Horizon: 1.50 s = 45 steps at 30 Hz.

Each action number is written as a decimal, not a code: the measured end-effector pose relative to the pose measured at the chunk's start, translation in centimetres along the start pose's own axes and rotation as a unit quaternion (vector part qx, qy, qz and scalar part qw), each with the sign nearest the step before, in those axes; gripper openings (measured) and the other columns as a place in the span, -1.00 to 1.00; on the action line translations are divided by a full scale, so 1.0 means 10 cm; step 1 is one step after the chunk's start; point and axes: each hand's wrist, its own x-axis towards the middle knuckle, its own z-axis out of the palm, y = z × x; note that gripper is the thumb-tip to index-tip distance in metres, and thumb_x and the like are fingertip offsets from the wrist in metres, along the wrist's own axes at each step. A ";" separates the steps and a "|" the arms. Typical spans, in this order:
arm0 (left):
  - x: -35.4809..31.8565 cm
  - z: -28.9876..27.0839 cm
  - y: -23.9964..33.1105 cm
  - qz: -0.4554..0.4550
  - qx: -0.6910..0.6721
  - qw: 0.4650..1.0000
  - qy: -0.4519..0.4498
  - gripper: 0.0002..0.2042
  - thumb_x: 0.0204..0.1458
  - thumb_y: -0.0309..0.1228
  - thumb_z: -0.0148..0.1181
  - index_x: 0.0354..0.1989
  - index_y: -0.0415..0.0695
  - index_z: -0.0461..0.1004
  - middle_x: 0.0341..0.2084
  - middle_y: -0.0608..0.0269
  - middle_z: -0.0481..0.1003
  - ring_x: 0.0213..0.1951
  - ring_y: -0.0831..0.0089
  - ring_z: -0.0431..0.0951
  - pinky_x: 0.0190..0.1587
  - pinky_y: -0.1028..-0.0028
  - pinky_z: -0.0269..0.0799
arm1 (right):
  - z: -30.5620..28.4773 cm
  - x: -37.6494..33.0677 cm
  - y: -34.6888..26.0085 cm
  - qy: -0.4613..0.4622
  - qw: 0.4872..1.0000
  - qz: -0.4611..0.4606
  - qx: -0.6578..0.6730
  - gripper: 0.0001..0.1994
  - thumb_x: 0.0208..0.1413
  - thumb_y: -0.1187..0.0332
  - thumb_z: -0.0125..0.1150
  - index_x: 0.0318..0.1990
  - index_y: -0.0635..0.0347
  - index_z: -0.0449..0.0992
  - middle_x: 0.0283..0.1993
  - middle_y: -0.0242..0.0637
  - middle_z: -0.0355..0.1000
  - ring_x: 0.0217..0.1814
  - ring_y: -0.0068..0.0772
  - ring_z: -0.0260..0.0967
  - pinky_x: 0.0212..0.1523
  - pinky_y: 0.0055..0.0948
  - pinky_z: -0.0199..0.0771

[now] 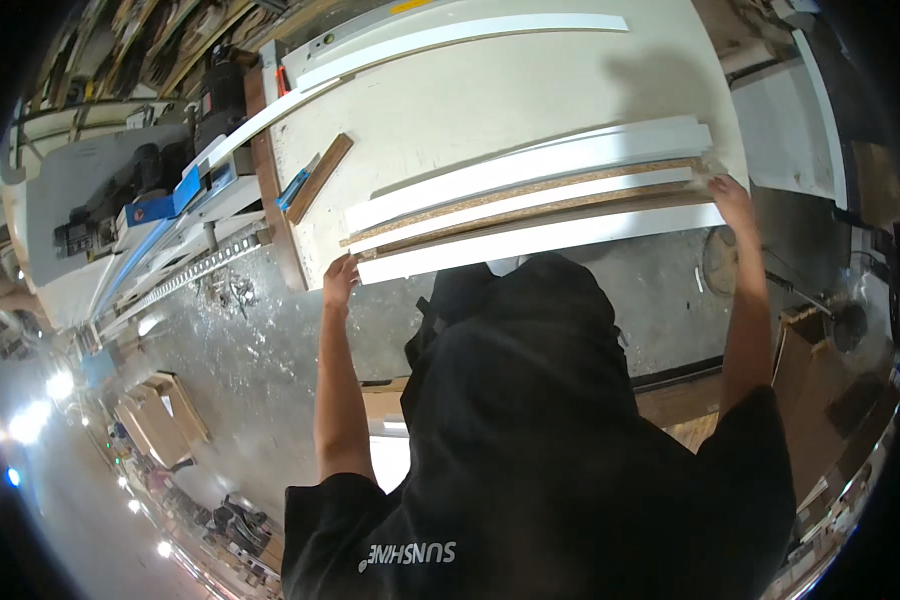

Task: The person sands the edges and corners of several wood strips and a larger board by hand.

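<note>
Left hand clasps the left ends of the stacked white strips at the workbench near edge; a short wooden batten lies beyond, apart. Right hand presses their right ends near the bench's right edge; bare benchtop behind.

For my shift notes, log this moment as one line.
left hand: on near end of white strips | right hand: on far end | strips: stacked flat on white workbench | small wooden piece: beside
</note>
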 end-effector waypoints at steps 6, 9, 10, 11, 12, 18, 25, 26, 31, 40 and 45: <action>0.13 0.07 0.07 -0.032 -0.011 0.999 -0.038 -0.39 0.18 -0.21 0.35 0.33 -0.31 0.40 -0.07 0.04 0.62 -0.19 0.36 0.64 -0.17 0.36 0.58 | 0.35 0.46 -0.10 -0.214 0.960 0.041 -0.173 -0.45 0.19 0.02 0.13 0.16 0.25 0.58 0.28 0.10 0.47 0.35 0.05 0.41 0.33 -0.14 0.38; 0.12 -0.01 0.00 -0.032 0.016 0.999 -0.012 -0.40 0.18 -0.21 0.35 0.31 -0.32 0.41 -0.12 0.09 0.63 -0.19 0.41 0.61 -0.13 0.37 0.55 | 0.36 0.43 -0.64 -0.238 0.940 0.088 -0.226 -0.45 0.19 0.03 0.11 0.21 0.20 0.58 0.33 0.07 0.44 0.40 0.05 0.37 0.40 -0.17 0.32; 0.17 -0.01 -0.03 -0.032 0.015 0.999 -0.017 -0.40 0.18 -0.21 0.35 0.31 -0.32 0.41 -0.12 0.09 0.63 -0.19 0.41 0.61 -0.13 0.37 0.55 | 0.33 0.42 -0.64 -0.236 0.940 0.093 -0.229 -0.45 0.19 0.03 0.11 0.21 0.20 0.58 0.33 0.07 0.44 0.40 0.05 0.37 0.40 -0.17 0.32; 0.22 -0.02 -0.06 -0.019 0.012 1.000 -0.019 -0.42 0.20 -0.21 0.32 0.31 -0.31 0.42 -0.11 0.12 0.64 -0.17 0.41 0.61 -0.11 0.36 0.54 | 0.32 0.42 -0.65 -0.252 0.934 0.089 -0.238 -0.43 0.18 0.02 0.12 0.25 0.17 0.55 0.36 0.05 0.42 0.42 0.04 0.35 0.41 -0.17 0.31; 0.24 -0.01 -0.10 -0.007 0.010 1.000 -0.020 -0.44 0.22 -0.21 0.30 0.30 -0.31 0.42 -0.11 0.15 0.64 -0.15 0.40 0.61 -0.08 0.36 0.53 | 0.30 0.43 -0.65 -0.268 0.927 0.084 -0.247 -0.42 0.18 0.02 0.13 0.28 0.14 0.53 0.38 0.03 0.40 0.44 0.04 0.33 0.42 -0.18 0.30; 0.28 0.02 -0.21 0.046 0.112 0.993 -0.001 -0.63 0.24 -0.19 0.27 0.01 -0.28 0.60 -0.20 0.17 0.66 -0.16 0.39 0.57 0.03 0.42 0.39 | 0.23 0.29 -0.72 -0.232 0.934 0.045 -0.268 -0.40 0.11 -0.16 0.23 0.16 0.04 0.64 0.30 0.01 0.49 0.37 -0.02 0.42 0.36 -0.20 0.36; 0.17 0.07 -0.03 0.008 0.078 0.997 0.017 -0.65 0.22 -0.21 0.31 -0.05 -0.29 0.65 -0.23 0.20 0.65 -0.16 0.43 0.56 0.01 0.41 0.44 | 0.14 0.24 -0.77 -0.234 0.935 0.114 -0.242 -0.38 0.13 -0.26 0.16 0.19 -0.09 0.63 0.33 -0.18 0.49 0.45 -0.08 0.34 0.42 -0.15 0.31; 0.17 0.00 -0.06 -0.020 0.037 0.999 -0.007 -0.64 0.23 -0.22 0.31 -0.01 -0.29 0.64 -0.18 0.20 0.67 -0.14 0.45 0.58 -0.01 0.43 0.46 | 0.13 0.25 -0.78 -0.235 0.935 0.112 -0.241 -0.38 0.13 -0.26 0.16 0.19 -0.09 0.63 0.33 -0.18 0.49 0.45 -0.08 0.34 0.42 -0.15 0.31; 0.00 -0.01 0.08 -0.003 -0.032 0.999 -0.016 -0.57 0.21 -0.26 0.33 0.15 -0.29 0.56 -0.13 0.22 0.65 -0.14 0.47 0.60 -0.02 0.47 0.51 | 0.03 0.13 -0.81 -0.217 0.932 0.043 -0.288 -0.42 0.19 -0.29 0.07 0.08 -0.11 0.70 0.26 -0.21 0.54 0.38 -0.06 0.39 0.43 -0.22 0.28; -0.14 -0.25 0.03 0.062 -0.105 0.992 -0.044 -0.58 0.16 -0.45 0.39 0.17 -0.30 0.51 -0.13 0.20 0.64 -0.06 0.47 0.62 0.12 0.44 0.52 | -0.07 -0.19 -0.66 -0.045 0.993 -0.101 0.041 -0.59 0.02 0.07 0.49 -0.35 0.22 0.44 -0.17 -0.06 0.59 -0.09 -0.05 0.56 -0.09 -0.14 0.48; -0.06 -0.31 -0.07 0.116 -0.098 0.988 -0.038 -0.62 0.15 -0.51 0.40 0.14 -0.28 0.52 -0.16 0.22 0.65 -0.05 0.50 0.60 0.11 0.47 0.50 | 0.10 -0.06 -0.60 -0.051 0.997 -0.054 -0.004 -0.59 0.08 0.40 0.51 -0.29 0.21 0.23 -0.30 -0.22 0.47 -0.16 -0.30 0.56 -0.12 -0.31 0.53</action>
